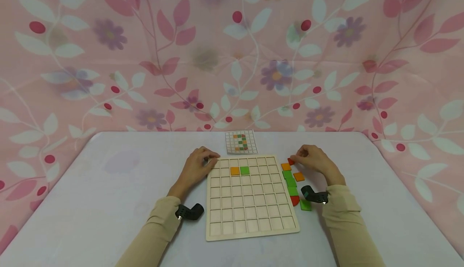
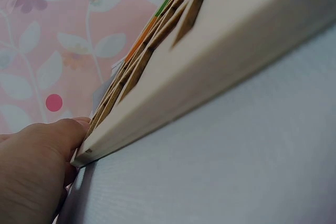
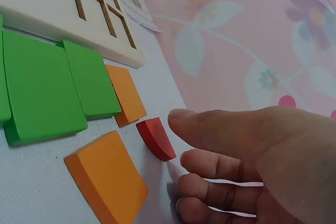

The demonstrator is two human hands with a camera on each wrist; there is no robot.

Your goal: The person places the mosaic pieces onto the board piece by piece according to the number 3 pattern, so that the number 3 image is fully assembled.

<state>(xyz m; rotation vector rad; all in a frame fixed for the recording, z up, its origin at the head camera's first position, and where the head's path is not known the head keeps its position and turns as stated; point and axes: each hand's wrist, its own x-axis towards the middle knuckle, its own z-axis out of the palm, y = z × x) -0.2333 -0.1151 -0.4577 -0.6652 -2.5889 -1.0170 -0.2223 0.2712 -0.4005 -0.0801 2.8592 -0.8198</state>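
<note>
My left hand (image 1: 198, 165) holds the far left corner of the wooden grid board (image 1: 252, 231). In the left wrist view the thumb (image 2: 73, 128) lies against its edge. An orange square (image 1: 235, 171) and a green square (image 1: 244, 170) sit side by side in the grid. Beyond the board's far right corner, my right hand (image 1: 314, 158) is at a red piece (image 1: 291, 161) with a curved side. In the right wrist view a small gap shows between the thumb (image 3: 210, 129) and the red piece (image 3: 156, 139); the index finger is mostly hidden.
Along the board's right side lie green squares (image 1: 291, 182), orange squares (image 1: 299, 176), another red curved piece (image 1: 295, 200) and a separate green square (image 1: 305, 205). A printed pattern card (image 1: 232, 151) lies behind the board. A floral curtain (image 1: 224, 65) borders the white table (image 1: 119, 202).
</note>
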